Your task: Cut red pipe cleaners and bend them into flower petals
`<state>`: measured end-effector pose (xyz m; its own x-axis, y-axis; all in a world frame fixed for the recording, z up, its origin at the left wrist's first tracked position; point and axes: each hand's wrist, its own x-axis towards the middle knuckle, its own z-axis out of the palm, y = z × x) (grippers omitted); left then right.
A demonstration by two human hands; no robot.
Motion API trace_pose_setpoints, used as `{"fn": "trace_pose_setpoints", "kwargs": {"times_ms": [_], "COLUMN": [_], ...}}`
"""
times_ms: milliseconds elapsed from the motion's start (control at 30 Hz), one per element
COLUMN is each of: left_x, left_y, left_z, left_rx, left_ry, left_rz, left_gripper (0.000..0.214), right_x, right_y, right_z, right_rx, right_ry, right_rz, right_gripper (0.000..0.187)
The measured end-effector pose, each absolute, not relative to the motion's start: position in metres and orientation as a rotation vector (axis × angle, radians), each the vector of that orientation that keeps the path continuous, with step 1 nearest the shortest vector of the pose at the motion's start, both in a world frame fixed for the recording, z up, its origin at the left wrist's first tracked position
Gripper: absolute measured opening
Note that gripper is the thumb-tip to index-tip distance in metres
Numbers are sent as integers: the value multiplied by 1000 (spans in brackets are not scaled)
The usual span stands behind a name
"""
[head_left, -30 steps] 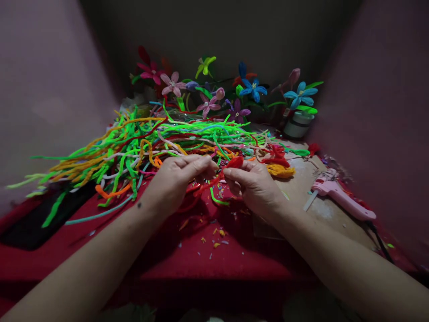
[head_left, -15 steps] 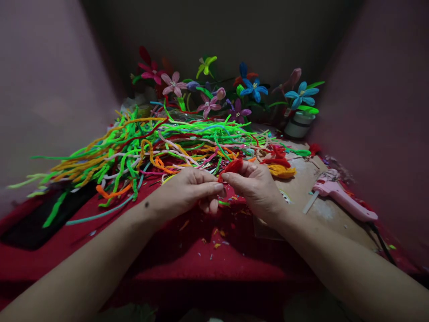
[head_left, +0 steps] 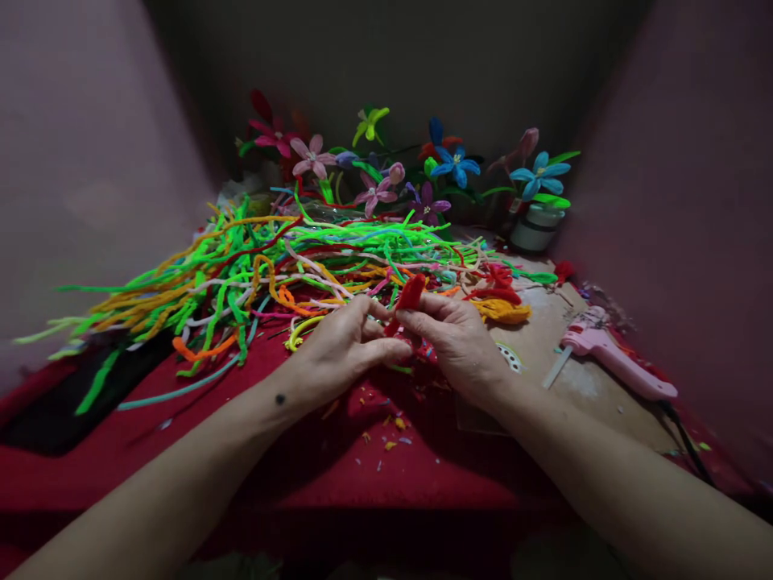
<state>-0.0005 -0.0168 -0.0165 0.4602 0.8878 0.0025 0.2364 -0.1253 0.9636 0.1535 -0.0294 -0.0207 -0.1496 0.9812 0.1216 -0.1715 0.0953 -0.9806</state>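
Observation:
A fuzzy red pipe-cleaner petal [head_left: 411,292] stands tilted between my hands, above the front of the red-covered table. My right hand [head_left: 462,338] pinches it from the right between thumb and fingertips. On the other side, my left hand [head_left: 338,342] has its curled fingers at the petal's narrow lower end, the thumb lying just below; its exact grip is partly hidden. Right behind my right hand lie a looped red pipe-cleaner piece [head_left: 500,283] and a yellow-orange one [head_left: 504,312].
A large heap of coloured pipe cleaners [head_left: 338,242] spreads behind and left. Finished pipe-cleaner flowers [head_left: 457,165] stand at the back, near a white jar [head_left: 537,227]. A pink glue gun [head_left: 616,354] lies on a brown board [head_left: 543,403] at right. Small scraps [head_left: 390,445] dot the red cloth [head_left: 386,483].
The red petal has turned more upright and shifted slightly left. My left thumb has slid right beneath it while the left fingers moved back and spread from the thumb.

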Motion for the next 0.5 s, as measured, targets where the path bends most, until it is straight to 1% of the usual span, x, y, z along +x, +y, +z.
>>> {"fn": "trace_pose_setpoints", "kwargs": {"times_ms": [33,67,100,200,233,400,500], "left_x": [-2,-4,-5,-7,-6,-2,-1], "left_y": [-16,-15,-15,-17,-19,-23,-24], "left_z": [-13,-10,-7,1,2,-4,-13], "left_rx": [1615,1608,1601,1579,1582,1752,2122], "left_ry": [997,1010,1017,995,995,1070,1035], "left_rz": [803,862,910,912,910,1057,1271], "left_gripper": [38,42,41,19,16,16,13], "right_x": [153,153,153,152,152,150,147], "right_y": [-30,-31,-32,-34,-34,-34,-35], "right_z": [-20,-20,-21,-24,-25,-28,-29], "right_rx": [-940,-953,-965,-995,-996,-939,-989], "right_ry": [-1259,-1274,-1294,-1326,-1325,-1302,-1227], "right_rz": [1326,1353,1391,1502,1531,1615,1607], "right_gripper": [18,19,22,28,30,29,30]}}
